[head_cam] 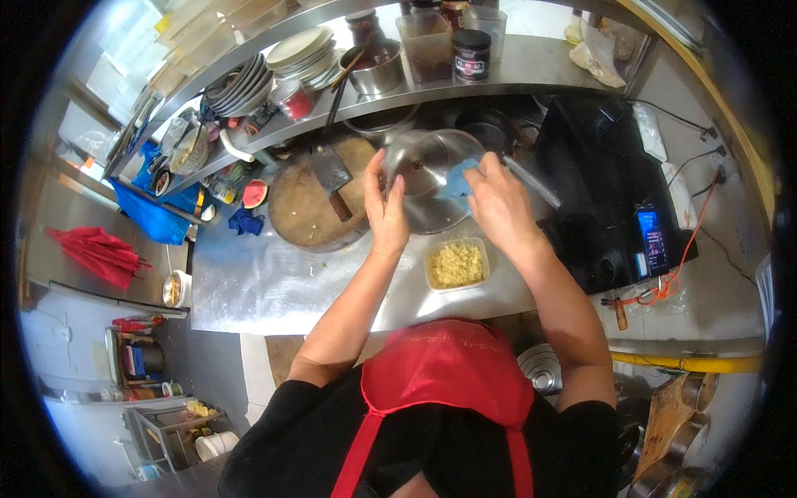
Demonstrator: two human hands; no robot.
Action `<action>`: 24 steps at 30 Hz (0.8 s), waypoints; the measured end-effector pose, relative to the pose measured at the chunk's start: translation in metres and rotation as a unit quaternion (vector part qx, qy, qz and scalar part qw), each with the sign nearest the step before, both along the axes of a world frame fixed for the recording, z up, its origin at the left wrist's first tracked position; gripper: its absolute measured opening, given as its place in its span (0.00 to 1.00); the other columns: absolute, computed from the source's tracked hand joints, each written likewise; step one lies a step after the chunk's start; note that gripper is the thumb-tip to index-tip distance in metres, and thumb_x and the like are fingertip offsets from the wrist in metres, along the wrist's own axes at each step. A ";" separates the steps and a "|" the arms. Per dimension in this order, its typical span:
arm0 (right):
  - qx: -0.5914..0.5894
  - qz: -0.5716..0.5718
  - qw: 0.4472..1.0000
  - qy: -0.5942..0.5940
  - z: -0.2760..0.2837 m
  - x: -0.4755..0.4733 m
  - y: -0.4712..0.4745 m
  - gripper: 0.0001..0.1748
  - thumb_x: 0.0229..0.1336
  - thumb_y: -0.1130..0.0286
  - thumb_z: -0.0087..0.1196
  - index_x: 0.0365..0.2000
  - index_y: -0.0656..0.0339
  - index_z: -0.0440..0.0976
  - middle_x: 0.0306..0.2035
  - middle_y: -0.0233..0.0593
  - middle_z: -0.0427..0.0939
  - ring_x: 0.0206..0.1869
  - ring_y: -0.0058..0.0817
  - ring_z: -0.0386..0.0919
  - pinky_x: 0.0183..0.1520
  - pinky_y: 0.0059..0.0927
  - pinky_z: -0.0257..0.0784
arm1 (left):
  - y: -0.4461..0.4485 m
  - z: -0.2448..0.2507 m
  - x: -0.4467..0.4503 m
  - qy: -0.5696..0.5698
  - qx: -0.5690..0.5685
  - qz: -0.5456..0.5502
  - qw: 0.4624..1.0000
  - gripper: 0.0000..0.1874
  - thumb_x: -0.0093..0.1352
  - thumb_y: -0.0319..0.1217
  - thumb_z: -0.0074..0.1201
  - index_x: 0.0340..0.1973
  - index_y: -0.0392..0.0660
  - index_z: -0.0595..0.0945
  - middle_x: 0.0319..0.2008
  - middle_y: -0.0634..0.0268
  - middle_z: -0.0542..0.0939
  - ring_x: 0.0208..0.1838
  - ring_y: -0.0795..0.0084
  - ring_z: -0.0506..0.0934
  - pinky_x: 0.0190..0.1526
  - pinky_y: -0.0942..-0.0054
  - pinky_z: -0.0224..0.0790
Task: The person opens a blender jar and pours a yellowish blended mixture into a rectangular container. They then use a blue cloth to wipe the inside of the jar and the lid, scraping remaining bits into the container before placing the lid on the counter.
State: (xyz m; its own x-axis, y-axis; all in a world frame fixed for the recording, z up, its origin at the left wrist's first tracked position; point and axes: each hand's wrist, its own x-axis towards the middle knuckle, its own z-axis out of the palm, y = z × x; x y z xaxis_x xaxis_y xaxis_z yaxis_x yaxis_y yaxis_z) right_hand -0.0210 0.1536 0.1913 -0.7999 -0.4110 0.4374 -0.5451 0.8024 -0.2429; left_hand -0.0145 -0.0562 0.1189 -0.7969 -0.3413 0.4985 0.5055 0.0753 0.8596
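Observation:
My left hand [387, 202] grips the rim of a round metal bowl [414, 149], tilted up over the steel counter. A light blue cloth [457, 180] is held in my right hand [501, 199] against the bowl's right side. Behind and below the bowl is another round metal vessel [436, 216]; whether it is a bowl or a pan I cannot tell. A square plastic tub of yellow minced food [457, 264] stands on the counter nearer to me. To the left, a cleaver [332, 174] lies on a round wooden chopping block [292, 215].
A shelf [523, 68] with stacked plates [302, 53], a metal pot [375, 68] and jars runs above the counter's back. A watermelon piece [255, 194] and a dark blue cloth [246, 221] lie left of the block. At right, a phone [652, 241] lies on a black surface.

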 end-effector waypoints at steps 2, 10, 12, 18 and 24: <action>-0.113 0.013 0.992 0.058 0.007 0.008 -0.011 0.21 0.54 0.81 0.66 0.50 0.64 0.79 0.51 0.49 0.73 0.49 0.52 0.80 0.47 0.50 0.79 | -0.003 -0.004 0.005 -0.025 -0.037 0.040 0.998 0.28 0.81 0.34 0.51 0.74 0.38 0.68 0.70 0.55 0.72 0.73 0.61 0.69 0.76 0.62 0.57; -0.416 0.166 0.894 -0.023 -0.012 -0.008 -0.064 0.16 0.63 0.77 0.60 0.50 0.73 0.79 0.50 0.57 0.82 0.54 0.56 0.82 0.58 0.45 0.77 | 0.023 0.011 0.020 -0.039 0.055 -0.060 0.996 0.28 0.86 0.46 0.42 0.72 0.37 0.68 0.63 0.58 0.74 0.65 0.66 0.72 0.69 0.67 0.63; -0.350 0.241 0.895 -0.135 -0.007 0.003 -0.057 0.14 0.63 0.76 0.61 0.47 0.72 0.80 0.49 0.56 0.82 0.53 0.54 0.82 0.59 0.46 0.76 | 0.011 0.007 0.016 -0.021 0.149 -0.097 0.984 0.26 0.87 0.46 0.40 0.69 0.38 0.70 0.59 0.62 0.76 0.60 0.70 0.74 0.66 0.71 0.65; -0.253 0.043 0.966 0.038 0.031 0.003 -0.041 0.12 0.64 0.77 0.60 0.47 0.71 0.79 0.43 0.55 0.79 0.47 0.58 0.80 0.51 0.48 0.77 | -0.003 0.002 0.013 -0.057 0.173 -0.068 0.981 0.36 0.85 0.55 0.39 0.74 0.37 0.66 0.71 0.55 0.72 0.74 0.64 0.68 0.75 0.63 0.58; -0.228 0.139 0.964 -0.012 -0.002 -0.011 -0.067 0.10 0.62 0.78 0.55 0.43 0.68 0.79 0.42 0.58 0.78 0.50 0.60 0.79 0.56 0.55 0.77 | 0.012 0.014 0.018 -0.001 -0.041 -0.034 0.999 0.33 0.85 0.52 0.43 0.71 0.36 0.71 0.65 0.53 0.75 0.68 0.61 0.72 0.73 0.63 0.59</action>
State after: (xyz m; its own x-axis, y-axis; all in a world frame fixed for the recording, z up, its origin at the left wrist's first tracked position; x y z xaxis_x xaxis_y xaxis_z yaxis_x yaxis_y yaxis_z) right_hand -0.0321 0.0869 0.1893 -0.6986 -0.3812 0.6056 -0.7136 0.4327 -0.5509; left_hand 0.0031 -0.0442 0.1325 -0.8181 -0.2446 0.5204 0.5095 0.1111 0.8532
